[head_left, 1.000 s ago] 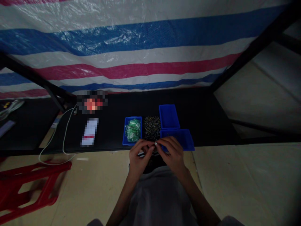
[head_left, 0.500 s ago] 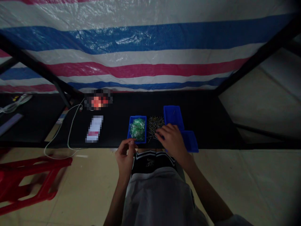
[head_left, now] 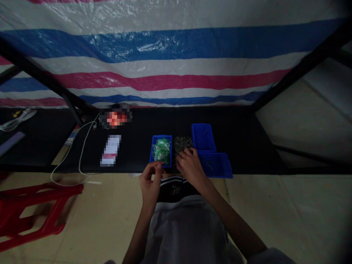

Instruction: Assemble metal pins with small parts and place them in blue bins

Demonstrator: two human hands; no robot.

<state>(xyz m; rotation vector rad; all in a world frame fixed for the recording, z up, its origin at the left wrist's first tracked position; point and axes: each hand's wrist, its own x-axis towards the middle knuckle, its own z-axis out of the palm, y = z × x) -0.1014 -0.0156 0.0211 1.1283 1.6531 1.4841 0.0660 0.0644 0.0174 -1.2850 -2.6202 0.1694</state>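
Note:
My left hand (head_left: 151, 179) is closed in a pinch just at the near edge of a blue tray (head_left: 151, 156); what its fingertips hold, if anything, is too small to make out. Inside that tray lie clear plastic bags with green contents (head_left: 161, 148). My right hand (head_left: 191, 168) bends its fingers down at the near side of a loose pile of thin metal screws or nails (head_left: 183, 142). Its fingertips look closed, and anything between them is hidden. Right of the pile, a second blue tray (head_left: 203, 139) holds one small metal piece. Nearer me, a third blue tray (head_left: 221, 165) contains a few thin pieces.
All this rests on a black table (head_left: 148, 121) with its front edge close to my body. To the left are a pixelated pale oblong (head_left: 110, 150), a blurred reddish item (head_left: 117, 118) and a white cable (head_left: 81, 154). A red stool (head_left: 41, 212) stands on the floor. Striped sheeting (head_left: 176, 44) hangs behind.
My right hand has moved left and slightly nearer me, uncovering more of the near-right tray and its thin pieces. The left hand has shifted slightly right, still pinched.

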